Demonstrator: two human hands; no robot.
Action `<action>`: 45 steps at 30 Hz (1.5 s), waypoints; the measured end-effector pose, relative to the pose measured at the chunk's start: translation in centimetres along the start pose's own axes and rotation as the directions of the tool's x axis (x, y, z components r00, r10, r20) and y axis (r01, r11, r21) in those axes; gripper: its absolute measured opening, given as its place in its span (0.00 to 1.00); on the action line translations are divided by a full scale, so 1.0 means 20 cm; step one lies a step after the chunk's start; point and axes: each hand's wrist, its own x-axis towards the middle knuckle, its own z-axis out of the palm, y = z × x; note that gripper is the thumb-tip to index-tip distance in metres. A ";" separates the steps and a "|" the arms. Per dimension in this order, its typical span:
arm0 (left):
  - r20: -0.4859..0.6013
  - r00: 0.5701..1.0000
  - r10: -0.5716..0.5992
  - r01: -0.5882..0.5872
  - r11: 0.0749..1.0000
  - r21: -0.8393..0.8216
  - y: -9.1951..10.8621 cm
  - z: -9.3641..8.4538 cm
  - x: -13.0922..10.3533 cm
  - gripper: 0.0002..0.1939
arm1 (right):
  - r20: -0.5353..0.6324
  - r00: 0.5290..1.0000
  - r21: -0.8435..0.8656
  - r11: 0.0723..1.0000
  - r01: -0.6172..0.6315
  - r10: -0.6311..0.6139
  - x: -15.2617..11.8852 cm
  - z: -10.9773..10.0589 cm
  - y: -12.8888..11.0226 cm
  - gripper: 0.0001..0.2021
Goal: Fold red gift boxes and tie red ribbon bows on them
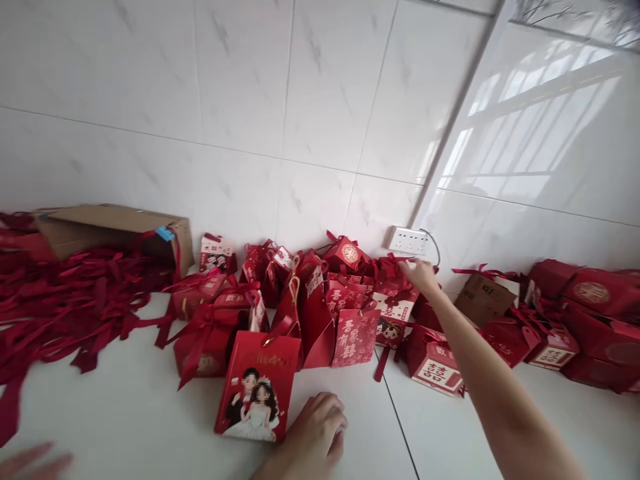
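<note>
My right hand (pixel 420 275) reaches out to the back of the group of red boxes, its fingers closed on a red ribbon (pixel 395 262) atop one of them. Low in the middle, my left hand (pixel 323 425) rests near the white surface with curled fingers; anything inside it is hidden. Just left of it stands an upright red box with a printed bride and groom (pixel 257 393). Behind are a pink-red box with white characters (pixel 356 339) and a red box with a ribbon bow (pixel 207 340).
An open cardboard box (pixel 115 217) lies at the left behind a heap of red ribbons (pixel 95 293). A white power strip (pixel 407 240) is by the tiled wall (pixel 240 87). More red boxes (pixel 600 327) sit right. Another person's blurred hand (pixel 37 461) shows bottom left.
</note>
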 end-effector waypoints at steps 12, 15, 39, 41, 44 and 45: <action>0.109 0.984 0.141 -0.153 0.982 0.110 0.07 -0.04 0.01 0.09 | 0.360 0.668 0.256 0.757 0.601 -0.652 -1.04 0.06 -0.65 0.11; 0.201 0.949 0.243 -0.269 0.956 0.115 0.18 -0.07 -0.06 0.07 | 0.403 0.645 0.247 0.755 0.607 -0.650 -1.24 0.17 -0.69 0.09; 0.044 0.989 -0.144 0.150 0.914 -0.378 0.31 -0.37 -0.32 0.15 | 0.038 0.886 0.619 0.707 0.342 -0.462 -1.68 -0.28 -0.31 0.07; -0.004 0.996 -0.084 0.076 0.925 -0.372 0.35 -0.41 -0.28 0.18 | 0.065 0.887 0.653 0.692 0.308 -0.457 -1.68 -0.27 -0.33 0.07; -0.142 0.989 -0.053 0.003 0.943 -0.332 0.43 -0.45 -0.20 0.16 | 0.030 0.915 0.666 0.691 0.281 -0.401 -1.69 -0.23 -0.34 0.08; -0.150 0.987 -0.048 -0.002 0.949 -0.315 0.46 -0.46 -0.18 0.14 | 0.014 0.929 0.669 0.694 0.266 -0.370 -1.70 -0.22 -0.34 0.08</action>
